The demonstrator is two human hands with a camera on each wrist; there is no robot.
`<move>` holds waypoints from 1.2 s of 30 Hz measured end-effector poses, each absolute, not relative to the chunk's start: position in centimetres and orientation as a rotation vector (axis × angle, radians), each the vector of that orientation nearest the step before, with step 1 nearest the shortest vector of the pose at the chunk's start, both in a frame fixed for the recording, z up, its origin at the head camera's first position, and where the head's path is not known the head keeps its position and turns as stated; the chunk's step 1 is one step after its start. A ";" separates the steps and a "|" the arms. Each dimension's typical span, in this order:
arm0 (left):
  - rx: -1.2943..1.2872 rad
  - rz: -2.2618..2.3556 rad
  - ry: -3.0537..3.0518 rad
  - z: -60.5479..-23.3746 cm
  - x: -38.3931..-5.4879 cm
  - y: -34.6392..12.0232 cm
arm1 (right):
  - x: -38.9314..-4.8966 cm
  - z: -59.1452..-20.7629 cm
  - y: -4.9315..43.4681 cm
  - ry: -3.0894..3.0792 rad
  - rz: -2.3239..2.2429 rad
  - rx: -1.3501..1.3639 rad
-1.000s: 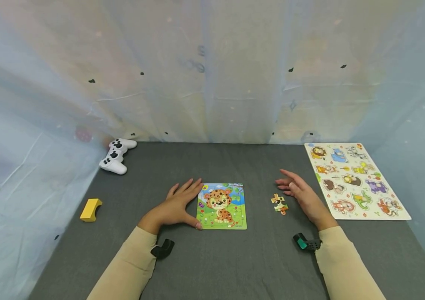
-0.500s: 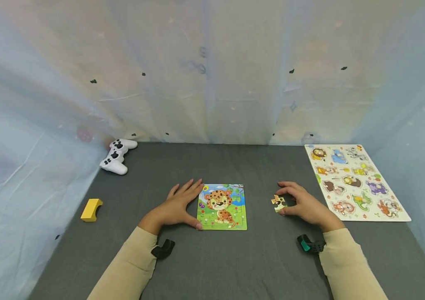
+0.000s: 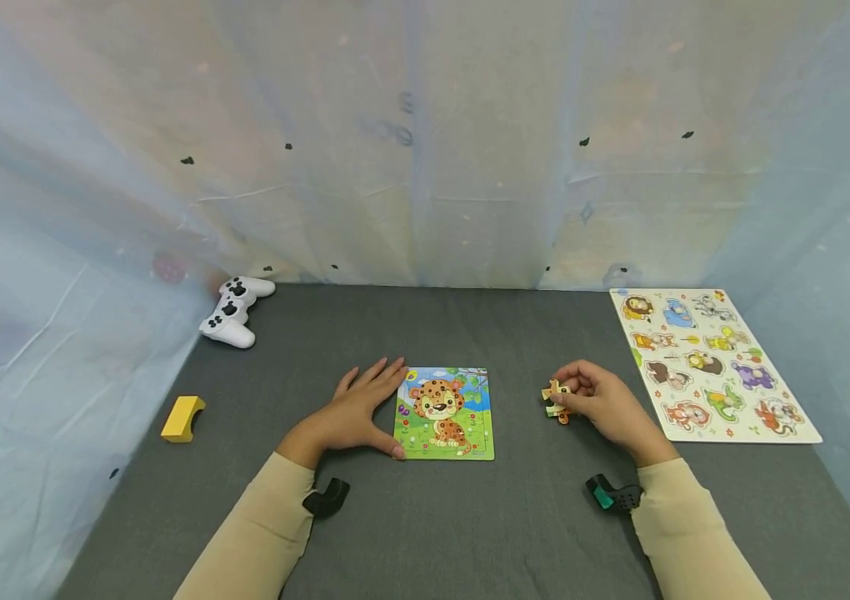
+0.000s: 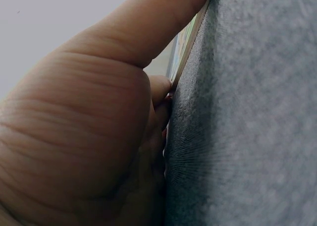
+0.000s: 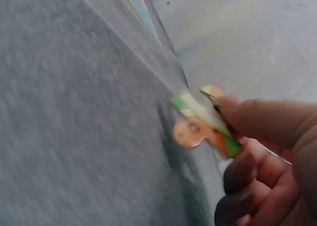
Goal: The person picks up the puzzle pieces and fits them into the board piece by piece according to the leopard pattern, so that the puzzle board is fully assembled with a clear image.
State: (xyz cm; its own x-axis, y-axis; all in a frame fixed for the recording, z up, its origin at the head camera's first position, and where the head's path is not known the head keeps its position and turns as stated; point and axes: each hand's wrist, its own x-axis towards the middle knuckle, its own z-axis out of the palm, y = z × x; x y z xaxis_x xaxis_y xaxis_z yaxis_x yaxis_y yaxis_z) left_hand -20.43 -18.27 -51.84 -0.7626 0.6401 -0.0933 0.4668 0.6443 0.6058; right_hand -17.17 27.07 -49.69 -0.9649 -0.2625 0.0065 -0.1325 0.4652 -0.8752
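My left hand (image 3: 350, 421) lies with fingers spread at the left side of a square leopard puzzle (image 3: 443, 412). Its thumb touches the lower left corner and the index fingertip the upper left. In the left wrist view, the thumb (image 4: 133, 28) overlaps the edge of the puzzle (image 4: 185, 47). To the right of the puzzle, my right hand (image 3: 605, 408) pinches a small jigsaw piece (image 3: 554, 390) between thumb and fingers. Against it, a green and orange jigsaw piece (image 5: 200, 127) shows blurred and tilted in the right wrist view, partly hidden by the fingers.
A white game controller (image 3: 233, 312) sits at the back left of the grey table (image 3: 425, 533). Nearer the left edge is a yellow arch block (image 3: 182, 419). A large board of animal pictures (image 3: 713, 362) lies on the right. Pale sheeting surrounds the table.
My right hand has come down and closed on the jigsaw piece, which is now tilted in its grip. My left hand and the leopard puzzle have stayed put.
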 end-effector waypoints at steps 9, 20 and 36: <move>0.887 0.821 2.566 -51.8 -20.4 -18.3 | -16.8 -49.9 23.7 2.537 -1.660 -0.352; 0.889 0.828 2.558 -51.8 -20.4 -18.4 | -15.7 -51.3 18.4 2.427 -1.824 -0.496; 0.885 0.840 2.554 -51.7 -20.4 -18.3 | -16.1 -51.7 13.4 2.465 -1.785 -0.558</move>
State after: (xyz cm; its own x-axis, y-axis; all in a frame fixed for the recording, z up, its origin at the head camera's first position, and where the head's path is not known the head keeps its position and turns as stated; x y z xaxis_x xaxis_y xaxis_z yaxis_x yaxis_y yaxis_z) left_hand -20.41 -18.27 -51.69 -0.7611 0.6416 -0.0952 0.4599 0.6374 0.6183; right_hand -16.07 13.36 -51.73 -0.9339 -0.3142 0.1706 -0.2601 0.2697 -0.9272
